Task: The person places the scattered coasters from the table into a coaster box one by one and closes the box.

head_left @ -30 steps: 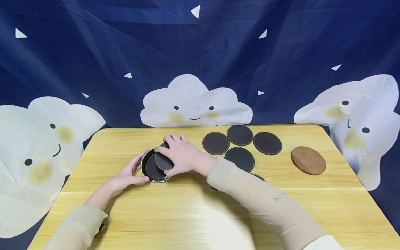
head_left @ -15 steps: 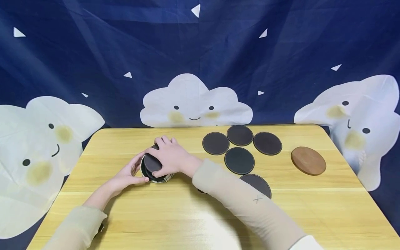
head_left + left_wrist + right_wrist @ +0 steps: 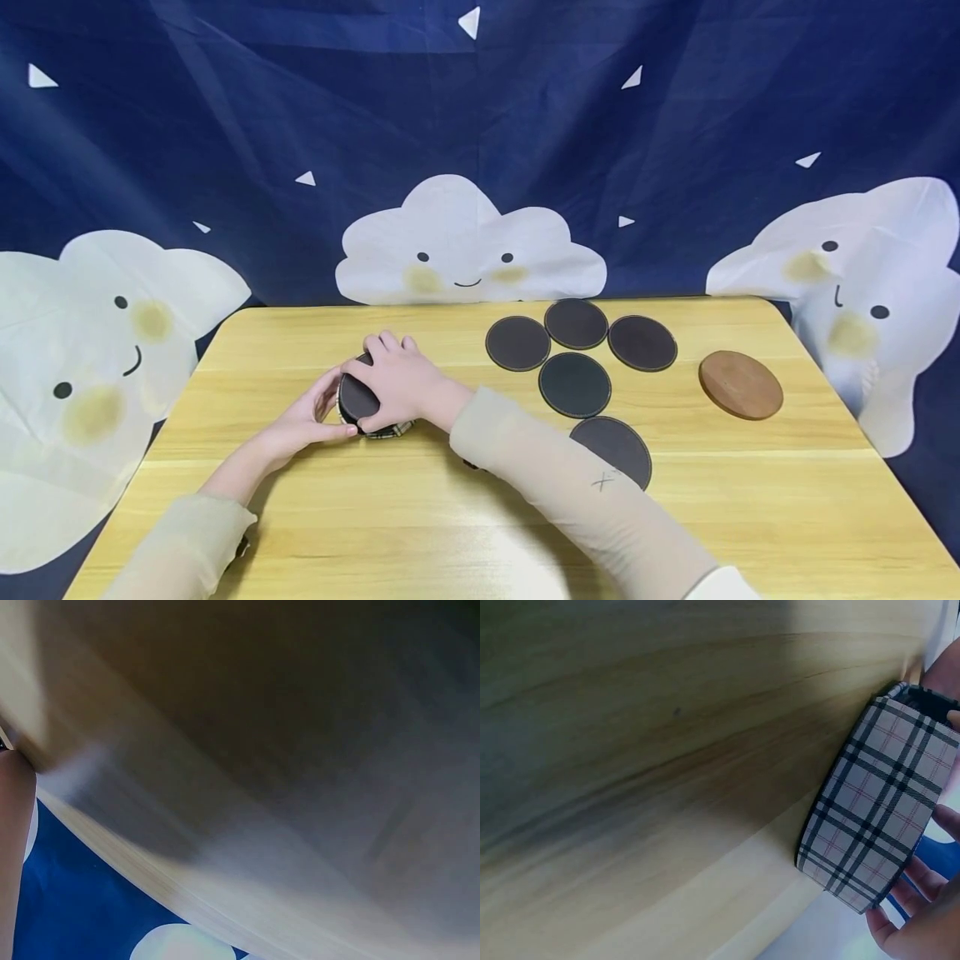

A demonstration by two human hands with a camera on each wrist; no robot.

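Note:
A dark round coaster (image 3: 356,398) lies at the mouth of a round plaid coaster holder (image 3: 877,799), mostly covering its opening in the head view. My right hand (image 3: 401,379) grips this coaster from above, fingers over the far edge and thumb at the near one. Around the holder's left side curve the thumb and fingers of my left hand (image 3: 306,417). What lies under the coaster is hidden. Only a blurred tabletop and a bit of skin show in the left wrist view.
Several dark coasters lie flat right of the holder, among them a greenish-black coaster (image 3: 575,384) and one coaster (image 3: 611,446) partly under the right sleeve. Further right is a brown round disc (image 3: 740,384). A blue cloud-print curtain (image 3: 480,108) hangs behind the wooden table (image 3: 420,517).
My right hand has moved left with its coaster, from the holder's right side to over its opening, and lowered it. The left hand keeps its place. More of the nearest table coaster shows.

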